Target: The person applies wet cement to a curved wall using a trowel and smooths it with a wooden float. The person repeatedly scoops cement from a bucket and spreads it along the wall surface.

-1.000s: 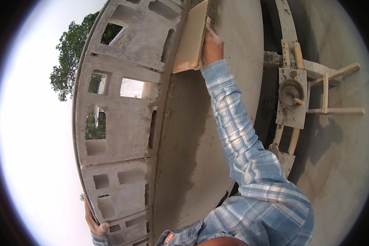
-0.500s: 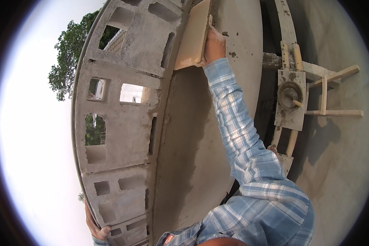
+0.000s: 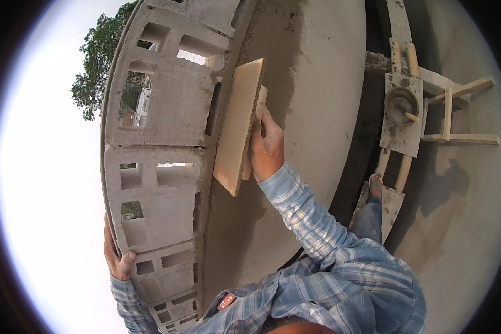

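My right hand point(image 3: 268, 146) is wrapped round the handle of a plastering float point(image 3: 238, 125) with a flat, pale board. The board lies along the wall's edge, against the damp, darker plaster point(image 3: 234, 234) on the wall face. Its working side is turned toward the wall, so the contact is partly hidden. At lower left, my left hand point(image 3: 118, 260) grips the outer edge of the hollow concrete block wall point(image 3: 164, 106), thumb on top and fingers over the far side.
Down to the right, a round mortar pan point(image 3: 395, 106) with a handled tool in it rests on a scaffold board point(image 3: 402, 139). A wooden ladder-like frame point(image 3: 448, 114) stands beside it. My sandalled foot point(image 3: 376, 186) is on another plank. A tree point(image 3: 103, 67) shows beyond the wall.
My right hand has drawn the float along the wall toward me, leaving damp plaster exposed farther up. My left hand still holds the wall edge. My foot now shows on the plank.
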